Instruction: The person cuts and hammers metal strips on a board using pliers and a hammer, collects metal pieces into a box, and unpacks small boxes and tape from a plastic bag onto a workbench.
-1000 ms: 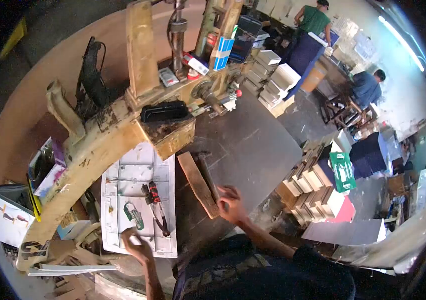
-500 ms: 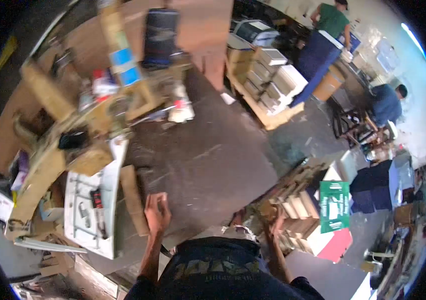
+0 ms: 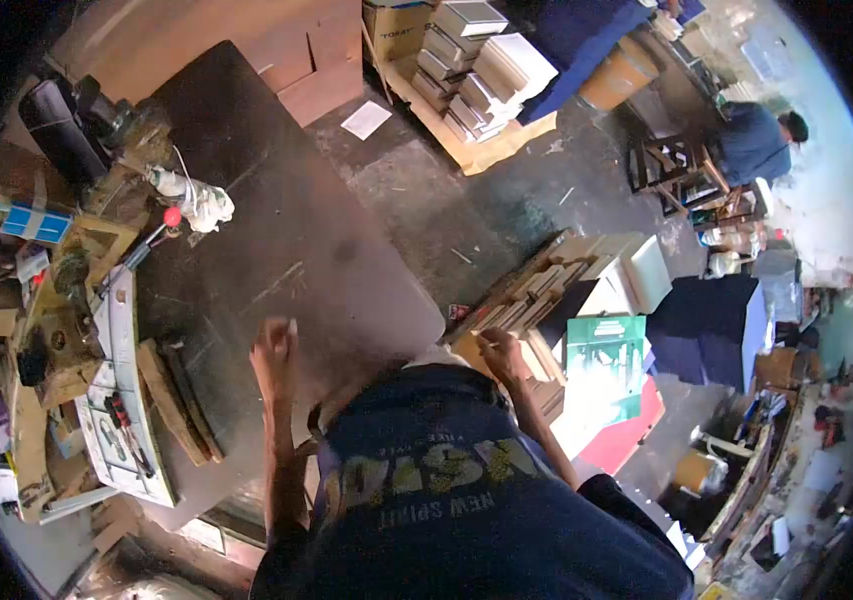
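Observation:
My left hand (image 3: 274,355) is over the near part of the dark tabletop (image 3: 316,240), its fingers curled and nothing visible in them. At the near end of a row of stacked books (image 3: 536,300), my right hand (image 3: 502,355) is closed with bent fingers; I see no object in it. Whether it touches the books I cannot tell. A green printed sheet (image 3: 604,365) lies over the pale stacks beside it, with a red sheet (image 3: 629,430) just below. To the left of my left hand are thin brown strips (image 3: 174,405) on the table.
A white board with tools (image 3: 121,435) stands along the left edge. Nearby lie a cloth-wrapped object (image 3: 194,200) and a blue box (image 3: 36,222). Book stacks on a pallet (image 3: 471,155) are ahead. A person (image 3: 754,142) sits at right, beyond dark blue stacks (image 3: 706,325).
The view has turned rightward and is sharper. My right hand has shifted from the side of the book stacks to their near end, and its fingers are now curled. My left hand stays bent.

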### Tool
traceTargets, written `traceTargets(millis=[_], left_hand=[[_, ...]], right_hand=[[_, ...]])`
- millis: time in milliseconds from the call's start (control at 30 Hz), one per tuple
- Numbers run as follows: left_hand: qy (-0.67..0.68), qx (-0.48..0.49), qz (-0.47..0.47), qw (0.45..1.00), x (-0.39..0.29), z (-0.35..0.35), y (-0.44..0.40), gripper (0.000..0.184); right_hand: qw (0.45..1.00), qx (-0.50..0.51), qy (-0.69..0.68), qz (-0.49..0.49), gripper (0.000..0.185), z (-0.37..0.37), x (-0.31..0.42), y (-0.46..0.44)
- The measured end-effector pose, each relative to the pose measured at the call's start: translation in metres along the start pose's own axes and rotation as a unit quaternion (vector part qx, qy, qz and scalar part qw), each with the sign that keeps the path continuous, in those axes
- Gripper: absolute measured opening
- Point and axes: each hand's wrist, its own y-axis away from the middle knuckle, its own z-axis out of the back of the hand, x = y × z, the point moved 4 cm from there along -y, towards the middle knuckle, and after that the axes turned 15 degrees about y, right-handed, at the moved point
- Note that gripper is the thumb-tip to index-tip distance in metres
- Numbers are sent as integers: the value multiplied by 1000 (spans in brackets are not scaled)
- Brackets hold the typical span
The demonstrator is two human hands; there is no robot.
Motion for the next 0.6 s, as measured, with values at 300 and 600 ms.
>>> traceTargets(millis=[300, 600], left_hand=[[186, 47, 9, 981, -75, -135, -82, 27], [205, -221, 25, 953, -285, -109, -194, 20]], right_hand=[[956, 161, 113, 218, 28, 24, 5, -180], [839, 361, 277, 298, 12, 82, -50, -423]])
